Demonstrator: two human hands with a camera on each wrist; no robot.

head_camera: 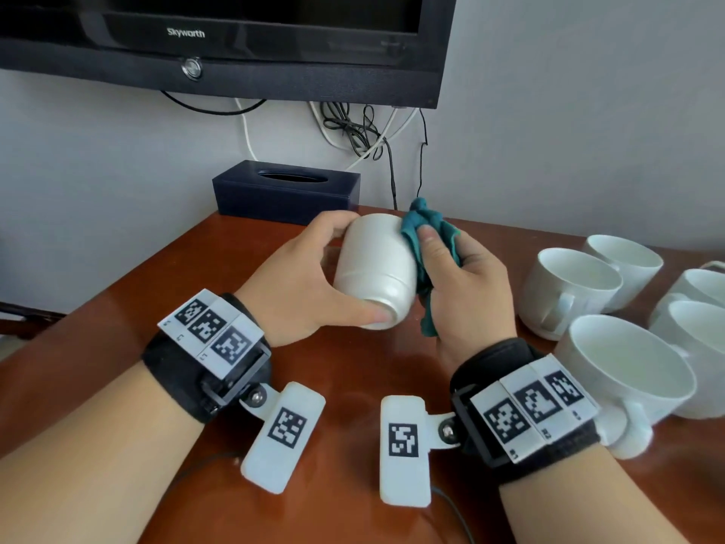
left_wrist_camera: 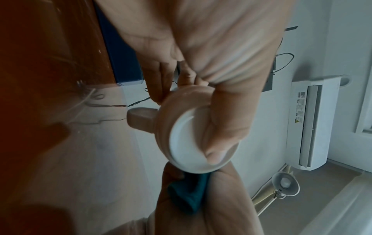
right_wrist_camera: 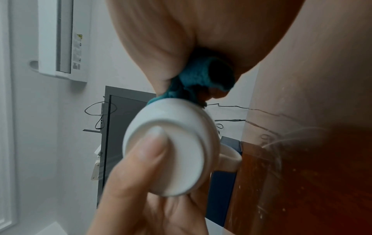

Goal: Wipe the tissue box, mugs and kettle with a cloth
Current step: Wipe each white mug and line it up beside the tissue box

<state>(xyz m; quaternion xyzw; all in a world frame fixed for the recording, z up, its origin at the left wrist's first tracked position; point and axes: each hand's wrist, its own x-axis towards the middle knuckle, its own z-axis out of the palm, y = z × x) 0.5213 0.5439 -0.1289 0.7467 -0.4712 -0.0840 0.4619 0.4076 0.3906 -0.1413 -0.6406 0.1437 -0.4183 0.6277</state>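
My left hand [head_camera: 310,284] holds a white mug [head_camera: 374,268] tipped on its side above the table, base toward me, thumb across the base [left_wrist_camera: 219,135] and fingers over the far rim. My right hand [head_camera: 463,284] grips a teal cloth [head_camera: 427,233] and presses it against the mug's right side. The mug's base [right_wrist_camera: 169,159] and handle [right_wrist_camera: 229,157] show in the right wrist view, the cloth [right_wrist_camera: 203,79] bunched above it. A dark blue tissue box [head_camera: 286,190] stands at the back of the table against the wall. No kettle is in view.
Several white mugs [head_camera: 572,288] stand upright at the right of the brown wooden table [head_camera: 164,292], one close to my right wrist [head_camera: 623,371]. A black TV [head_camera: 219,41] hangs on the wall above, with loose cables [head_camera: 365,131] dangling behind the tissue box.
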